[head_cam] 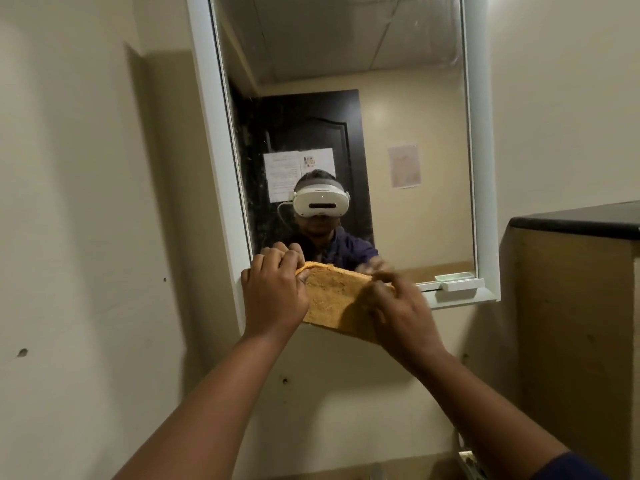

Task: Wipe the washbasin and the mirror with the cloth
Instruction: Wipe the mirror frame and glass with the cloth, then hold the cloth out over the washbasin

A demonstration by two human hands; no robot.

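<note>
Fingers [294,271] of the left hand [273,296] and right hand [398,310] pinch the orange cloth [332,299] at the mirror [346,116] bottom edge; bunched cloth could smear, or slip loose.

We see a dim, warm-lit room. The mirror [346,133] casts a broad shadow on the wall [86,168] to its left. The right hand [398,306] is motion-blurred. Straight edges bow from wide-angle distortion, and the glass shows faint smears.

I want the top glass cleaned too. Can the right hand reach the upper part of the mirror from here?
Probably yes: nothing blocks the mirror above the right hand, but it grips the cloth at the bottom edge.
</note>
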